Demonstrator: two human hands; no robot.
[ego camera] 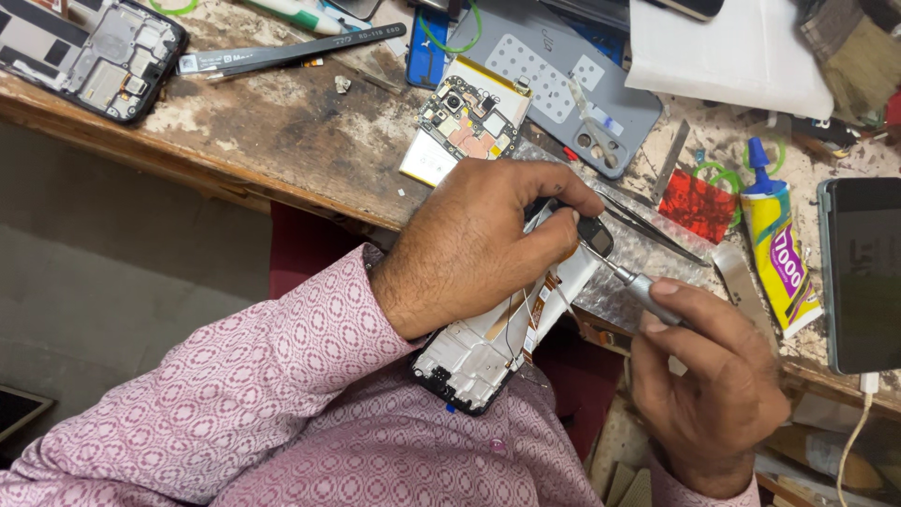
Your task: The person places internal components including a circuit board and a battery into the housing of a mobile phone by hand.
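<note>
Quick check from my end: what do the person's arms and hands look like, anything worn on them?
Both hands are bare: no gloves, rings or watch show on the left hand or the right hand. The left arm wears a long pink sleeve printed with small white circular motifs, its cuff ending at the wrist. At the right wrist only a sliver of the same pink fabric shows.

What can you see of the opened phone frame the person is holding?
The opened phone frame is a white, plastic-looking shell with a black lower end, its insides exposed: thin wires and an orange flex strip run along it. It lies tilted, lower end over the person's lap, upper end toward the wooden bench. The left hand grips its upper part, hiding it. The right hand holds a small screwdriver, tip at its top end.
</note>
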